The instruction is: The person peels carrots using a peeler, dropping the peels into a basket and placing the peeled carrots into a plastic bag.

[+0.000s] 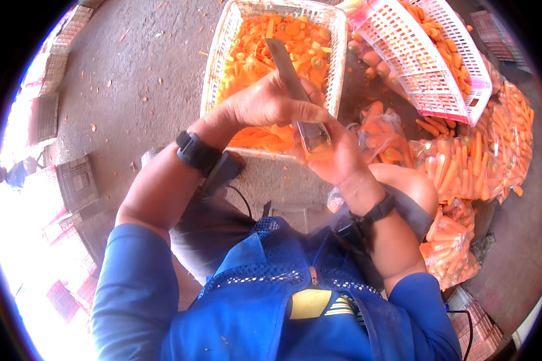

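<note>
My left hand is closed around a long flat metal blade, whose squared end sticks out beyond my fingers. Close against it, my right hand grips a shiny metal piece with an orange patch at its lower end. Whether blade and shiny piece are one tool cannot be made out, since my fingers cover the part between. Both hands are over the near half of a white plastic crate. Orange carrot peelings and cut bits fill this crate.
At the upper right, a pink-and-white slotted basket of carrots leans at a tilt. Clear bags of carrots lie beside my right knee, along with a smaller bag. Grey slotted crates stand at the left. Scraps dot the concrete floor.
</note>
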The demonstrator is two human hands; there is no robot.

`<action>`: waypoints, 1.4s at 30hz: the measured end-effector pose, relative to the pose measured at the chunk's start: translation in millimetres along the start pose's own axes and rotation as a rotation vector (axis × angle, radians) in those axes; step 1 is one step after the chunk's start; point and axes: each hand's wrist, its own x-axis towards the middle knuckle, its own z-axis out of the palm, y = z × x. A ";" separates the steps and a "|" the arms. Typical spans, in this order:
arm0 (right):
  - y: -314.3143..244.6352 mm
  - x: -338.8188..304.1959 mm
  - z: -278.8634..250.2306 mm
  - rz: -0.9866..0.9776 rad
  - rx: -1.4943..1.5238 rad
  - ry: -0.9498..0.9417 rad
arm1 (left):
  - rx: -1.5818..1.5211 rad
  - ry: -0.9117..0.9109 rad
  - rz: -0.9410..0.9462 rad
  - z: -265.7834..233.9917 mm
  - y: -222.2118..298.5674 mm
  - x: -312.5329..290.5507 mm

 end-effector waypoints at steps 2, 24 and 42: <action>0.2 0.9 -10.9 0.028 -0.055 -0.130 | 0.025 0.087 -0.054 -9.4 -4.5 1.3; -17.7 -5.7 -0.3 -0.039 0.001 0.137 | 0.182 0.575 0.054 -68.3 -14.5 16.2; 1.5 1.2 11.8 0.022 0.064 -0.033 | -0.001 0.082 -0.029 -20.7 -18.8 6.8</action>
